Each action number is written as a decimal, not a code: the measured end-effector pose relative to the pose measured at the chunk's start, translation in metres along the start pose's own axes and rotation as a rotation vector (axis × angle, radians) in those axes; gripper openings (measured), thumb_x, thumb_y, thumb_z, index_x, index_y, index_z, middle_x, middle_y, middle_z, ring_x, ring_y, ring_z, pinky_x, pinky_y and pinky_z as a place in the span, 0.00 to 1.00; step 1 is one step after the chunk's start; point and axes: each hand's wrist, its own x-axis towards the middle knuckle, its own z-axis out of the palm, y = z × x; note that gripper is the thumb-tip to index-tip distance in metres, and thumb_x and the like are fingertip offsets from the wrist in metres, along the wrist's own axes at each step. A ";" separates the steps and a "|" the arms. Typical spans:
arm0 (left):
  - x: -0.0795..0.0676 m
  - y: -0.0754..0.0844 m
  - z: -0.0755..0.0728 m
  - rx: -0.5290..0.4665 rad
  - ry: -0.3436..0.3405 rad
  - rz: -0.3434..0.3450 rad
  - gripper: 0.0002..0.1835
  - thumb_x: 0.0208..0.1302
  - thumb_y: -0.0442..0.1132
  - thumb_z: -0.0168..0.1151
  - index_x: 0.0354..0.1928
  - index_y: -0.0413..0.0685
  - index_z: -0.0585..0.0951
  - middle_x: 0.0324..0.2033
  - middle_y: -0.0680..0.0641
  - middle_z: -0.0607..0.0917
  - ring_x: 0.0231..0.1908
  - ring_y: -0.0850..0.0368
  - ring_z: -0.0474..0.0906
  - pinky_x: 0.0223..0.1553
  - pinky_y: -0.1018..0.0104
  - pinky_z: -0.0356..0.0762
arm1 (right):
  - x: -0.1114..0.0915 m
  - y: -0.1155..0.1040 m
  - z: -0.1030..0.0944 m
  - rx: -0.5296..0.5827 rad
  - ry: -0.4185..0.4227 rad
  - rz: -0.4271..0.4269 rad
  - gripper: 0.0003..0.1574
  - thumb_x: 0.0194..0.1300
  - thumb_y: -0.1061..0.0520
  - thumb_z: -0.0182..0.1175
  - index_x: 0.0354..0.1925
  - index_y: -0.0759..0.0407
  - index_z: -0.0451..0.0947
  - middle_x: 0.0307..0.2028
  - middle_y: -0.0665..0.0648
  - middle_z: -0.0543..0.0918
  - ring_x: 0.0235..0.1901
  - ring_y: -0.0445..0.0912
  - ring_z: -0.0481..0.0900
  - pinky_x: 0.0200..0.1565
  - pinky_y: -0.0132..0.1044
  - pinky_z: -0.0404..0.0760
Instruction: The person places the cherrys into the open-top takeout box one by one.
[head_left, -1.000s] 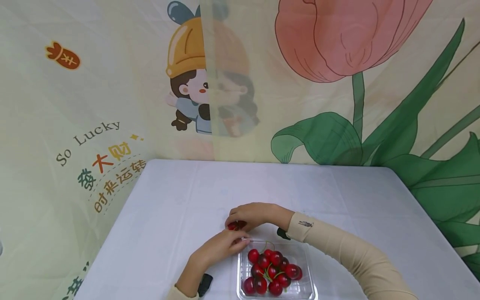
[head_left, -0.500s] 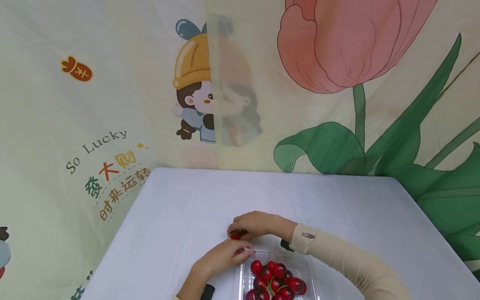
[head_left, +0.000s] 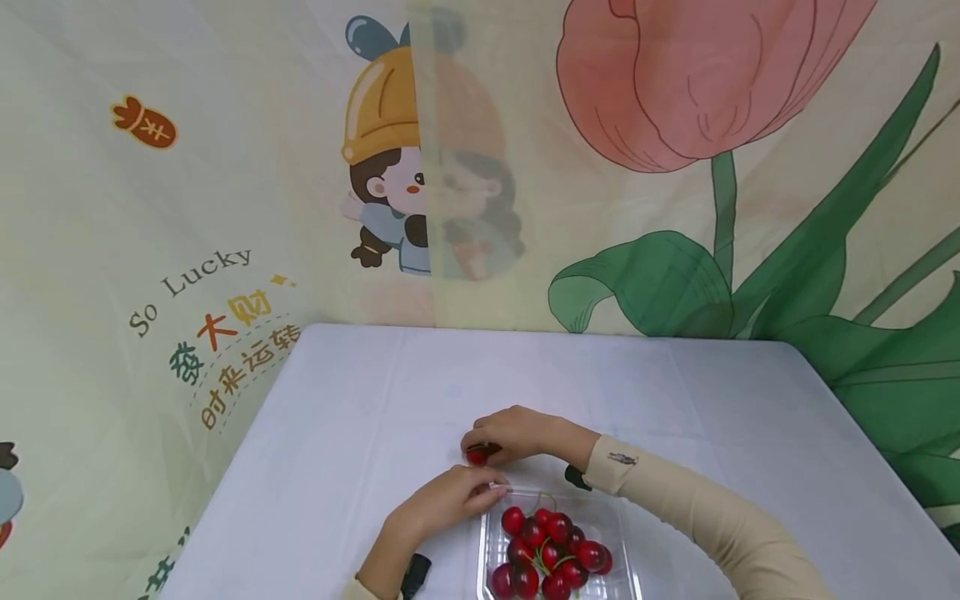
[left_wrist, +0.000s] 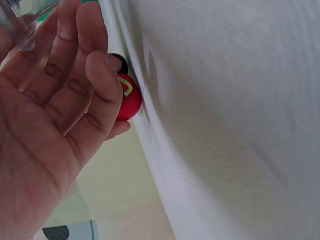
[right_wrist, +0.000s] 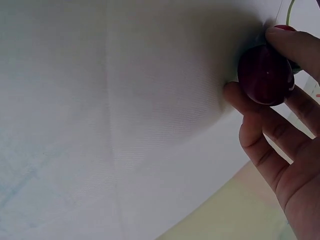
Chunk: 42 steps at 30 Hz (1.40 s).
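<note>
Close beyond the clear plastic box (head_left: pixel 486 550), my right hand (head_left: pixel 517 433) grips a red cherry (head_left: pixel 477 457) and a dark cherry (right_wrist: pixel 265 75) between thumb and fingers, low by the white cloth. A short green stem shows on the red one in the left wrist view. My left hand (head_left: pixel 446 500) pinches the far left corner of the box, its rim (left_wrist: pixel 25 42) passing between thumb and fingers. Several cherries (head_left: pixel 551 554), red to dark red with green stems, lie piled in the box.
A white cloth (head_left: pixel 360 417) covers the table under both hands. Behind its far edge hangs a printed curtain (head_left: pixel 495 300) with a tulip and a cartoon figure. Black wrist devices (head_left: pixel 577 477) show under the forearms.
The head view has tilted slightly down and up. My right hand, still gripping the cherries, has shifted a little away from the left hand and box. The left hand stays at the corner.
</note>
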 end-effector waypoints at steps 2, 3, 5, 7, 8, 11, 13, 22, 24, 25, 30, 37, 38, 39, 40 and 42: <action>0.000 0.001 0.000 0.001 -0.003 0.000 0.16 0.74 0.49 0.52 0.48 0.47 0.84 0.35 0.55 0.84 0.31 0.72 0.73 0.40 0.73 0.75 | -0.002 0.002 0.000 0.000 -0.004 0.017 0.20 0.64 0.53 0.66 0.54 0.44 0.78 0.41 0.44 0.80 0.37 0.35 0.73 0.44 0.29 0.75; 0.001 0.001 0.000 0.001 -0.005 -0.001 0.16 0.74 0.49 0.52 0.48 0.47 0.84 0.35 0.55 0.85 0.31 0.72 0.73 0.41 0.73 0.75 | -0.003 0.003 0.000 0.005 -0.005 0.024 0.20 0.64 0.53 0.66 0.54 0.44 0.78 0.41 0.44 0.80 0.37 0.35 0.74 0.44 0.29 0.75; 0.001 0.002 -0.001 0.003 -0.007 -0.007 0.16 0.74 0.49 0.52 0.48 0.47 0.84 0.36 0.56 0.85 0.32 0.72 0.74 0.41 0.73 0.75 | -0.006 0.005 -0.002 0.012 -0.009 0.038 0.21 0.64 0.53 0.66 0.55 0.44 0.77 0.43 0.45 0.81 0.39 0.36 0.74 0.46 0.30 0.76; 0.001 0.003 -0.001 0.006 -0.009 -0.016 0.16 0.74 0.49 0.52 0.48 0.48 0.84 0.35 0.56 0.85 0.31 0.72 0.73 0.40 0.73 0.75 | -0.008 0.007 -0.003 0.015 -0.001 0.045 0.21 0.64 0.53 0.66 0.55 0.44 0.77 0.43 0.45 0.81 0.40 0.36 0.75 0.47 0.31 0.76; 0.001 0.003 -0.001 0.008 -0.009 -0.020 0.16 0.74 0.50 0.52 0.48 0.48 0.84 0.34 0.57 0.84 0.30 0.72 0.73 0.39 0.73 0.75 | -0.010 0.009 -0.004 0.016 0.007 0.047 0.21 0.64 0.53 0.66 0.56 0.45 0.77 0.44 0.45 0.81 0.40 0.36 0.75 0.47 0.31 0.76; 0.001 0.004 -0.001 0.013 -0.009 -0.031 0.17 0.74 0.50 0.52 0.49 0.50 0.84 0.32 0.57 0.84 0.29 0.72 0.73 0.38 0.73 0.74 | -0.015 0.014 -0.008 0.024 0.048 0.048 0.22 0.64 0.54 0.66 0.56 0.45 0.77 0.44 0.46 0.81 0.40 0.37 0.76 0.46 0.32 0.77; 0.001 0.005 -0.001 0.018 -0.009 -0.032 0.17 0.74 0.50 0.52 0.49 0.50 0.84 0.32 0.57 0.84 0.30 0.72 0.73 0.38 0.73 0.74 | -0.019 0.019 -0.011 0.029 0.082 0.050 0.21 0.64 0.55 0.66 0.55 0.46 0.78 0.44 0.47 0.82 0.39 0.37 0.76 0.45 0.31 0.77; -0.001 0.006 0.000 0.016 -0.016 -0.075 0.17 0.73 0.51 0.53 0.49 0.50 0.84 0.36 0.57 0.85 0.31 0.71 0.74 0.40 0.71 0.76 | -0.042 0.031 -0.034 0.122 0.210 0.083 0.21 0.63 0.57 0.66 0.55 0.50 0.79 0.44 0.47 0.83 0.39 0.38 0.77 0.44 0.32 0.78; -0.001 0.006 0.001 0.015 -0.015 -0.080 0.17 0.73 0.51 0.53 0.49 0.50 0.84 0.37 0.57 0.86 0.31 0.71 0.74 0.39 0.71 0.76 | -0.049 0.032 -0.039 0.128 0.238 0.096 0.21 0.63 0.57 0.66 0.55 0.51 0.79 0.45 0.47 0.83 0.40 0.38 0.78 0.44 0.33 0.79; -0.001 0.007 0.001 0.015 -0.014 -0.080 0.17 0.73 0.51 0.53 0.49 0.49 0.84 0.37 0.57 0.86 0.31 0.71 0.74 0.39 0.71 0.76 | -0.052 0.033 -0.042 0.129 0.249 0.105 0.21 0.63 0.57 0.66 0.55 0.50 0.79 0.45 0.47 0.83 0.40 0.38 0.79 0.44 0.33 0.79; 0.002 0.006 0.003 0.018 -0.017 -0.101 0.17 0.73 0.51 0.53 0.49 0.50 0.84 0.39 0.56 0.86 0.32 0.71 0.75 0.41 0.70 0.77 | -0.069 0.033 -0.054 0.148 0.294 0.128 0.23 0.63 0.57 0.67 0.56 0.52 0.78 0.47 0.48 0.83 0.39 0.39 0.79 0.44 0.34 0.79; 0.008 0.002 0.002 0.032 -0.008 -0.078 0.17 0.74 0.50 0.52 0.49 0.49 0.84 0.37 0.55 0.86 0.32 0.70 0.74 0.41 0.71 0.76 | -0.094 0.026 -0.064 0.097 0.369 0.105 0.24 0.60 0.58 0.69 0.56 0.49 0.78 0.45 0.46 0.82 0.38 0.37 0.78 0.40 0.31 0.80; 0.009 0.001 0.002 0.035 -0.006 -0.074 0.16 0.74 0.49 0.53 0.49 0.49 0.84 0.37 0.55 0.86 0.32 0.70 0.75 0.41 0.71 0.76 | -0.097 0.023 -0.065 0.087 0.378 0.083 0.25 0.60 0.58 0.69 0.55 0.50 0.78 0.45 0.46 0.82 0.37 0.37 0.78 0.39 0.30 0.79; 0.010 0.001 0.002 0.036 -0.004 -0.072 0.16 0.74 0.49 0.53 0.49 0.49 0.84 0.37 0.55 0.86 0.32 0.70 0.75 0.41 0.71 0.77 | -0.099 0.020 -0.065 0.074 0.386 0.058 0.25 0.59 0.59 0.70 0.55 0.50 0.78 0.44 0.46 0.82 0.36 0.37 0.78 0.39 0.28 0.79; 0.010 0.000 0.001 0.037 -0.001 -0.067 0.16 0.73 0.48 0.53 0.49 0.48 0.84 0.37 0.54 0.86 0.32 0.70 0.75 0.41 0.71 0.77 | -0.102 0.016 -0.064 0.061 0.393 0.025 0.25 0.59 0.59 0.70 0.55 0.50 0.78 0.44 0.47 0.82 0.36 0.37 0.78 0.38 0.28 0.79; 0.012 -0.001 0.001 0.036 0.003 -0.063 0.15 0.73 0.48 0.53 0.49 0.48 0.84 0.37 0.54 0.86 0.32 0.70 0.75 0.41 0.71 0.77 | -0.105 0.009 -0.062 0.031 0.405 -0.048 0.24 0.58 0.60 0.71 0.54 0.51 0.79 0.43 0.47 0.83 0.35 0.36 0.79 0.38 0.26 0.79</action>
